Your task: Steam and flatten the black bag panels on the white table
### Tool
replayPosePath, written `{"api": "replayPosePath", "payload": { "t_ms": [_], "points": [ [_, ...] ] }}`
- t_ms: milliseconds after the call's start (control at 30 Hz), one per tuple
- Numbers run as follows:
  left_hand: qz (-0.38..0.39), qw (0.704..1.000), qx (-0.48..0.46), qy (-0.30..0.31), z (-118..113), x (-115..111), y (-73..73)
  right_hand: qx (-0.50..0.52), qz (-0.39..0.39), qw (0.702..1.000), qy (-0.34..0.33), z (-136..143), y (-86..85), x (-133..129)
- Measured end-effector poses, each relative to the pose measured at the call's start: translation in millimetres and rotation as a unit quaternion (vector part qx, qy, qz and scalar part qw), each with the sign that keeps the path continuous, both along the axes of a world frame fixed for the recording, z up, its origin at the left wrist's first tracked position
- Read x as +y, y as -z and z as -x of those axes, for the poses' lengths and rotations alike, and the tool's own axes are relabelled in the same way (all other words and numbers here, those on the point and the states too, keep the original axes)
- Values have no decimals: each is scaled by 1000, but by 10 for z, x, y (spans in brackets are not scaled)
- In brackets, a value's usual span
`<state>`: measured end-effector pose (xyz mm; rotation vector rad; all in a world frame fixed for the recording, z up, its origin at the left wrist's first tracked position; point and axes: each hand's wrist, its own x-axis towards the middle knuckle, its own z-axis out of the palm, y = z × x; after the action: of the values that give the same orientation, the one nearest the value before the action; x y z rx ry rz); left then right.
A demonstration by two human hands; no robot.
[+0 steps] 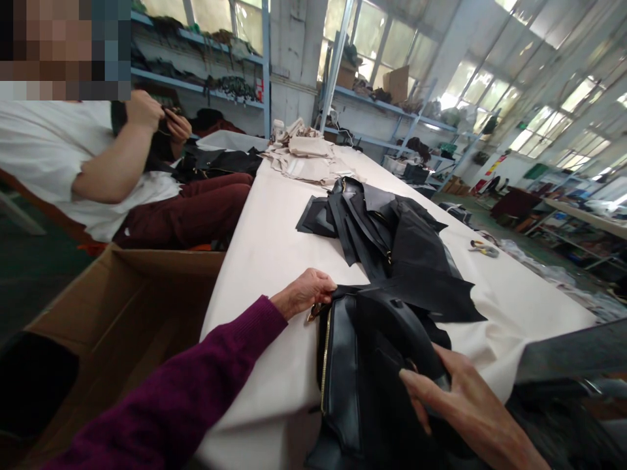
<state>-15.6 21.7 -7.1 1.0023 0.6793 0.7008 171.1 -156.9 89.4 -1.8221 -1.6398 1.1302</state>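
A black bag piece (345, 372) with a gold zipper along its left edge lies over the near edge of the white-covered table. My left hand (311, 292) pinches its upper left corner, beside a small gold zipper pull (313, 313). Lower right, my right hand (450, 388) rests on the black material with thumb and fingers apart, some fingertips hidden by it. Just beyond, a pile of black pieces and straps (386, 228) touches the top of the bag piece.
Beige pieces (308, 153) are stacked at the table's far end. Yellow-handled pliers (484, 249) lie on the right. An open cardboard box (161, 267) stands left of the table. A seated person (112, 163) holds something small and dark. Shelves line the wall.
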Motion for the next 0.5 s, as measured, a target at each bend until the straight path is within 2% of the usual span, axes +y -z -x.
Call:
{"api": "replayPosePath", "payload": {
  "t_ms": [133,233,367,500],
  "points": [
    [-24,1000,3,14,-2,-37,17,25,-8,1000,-8,120,184,93],
    [-45,999,18,19,-7,-61,46,41,-41,998,3,153,217,270],
    [-106,991,82,-5,17,-39,61,42,-68,995,58,-37,65,345],
    [-202,965,157,-52,107,12,-24,4,-65,990,126,-448,-171,63]
  ]
}}
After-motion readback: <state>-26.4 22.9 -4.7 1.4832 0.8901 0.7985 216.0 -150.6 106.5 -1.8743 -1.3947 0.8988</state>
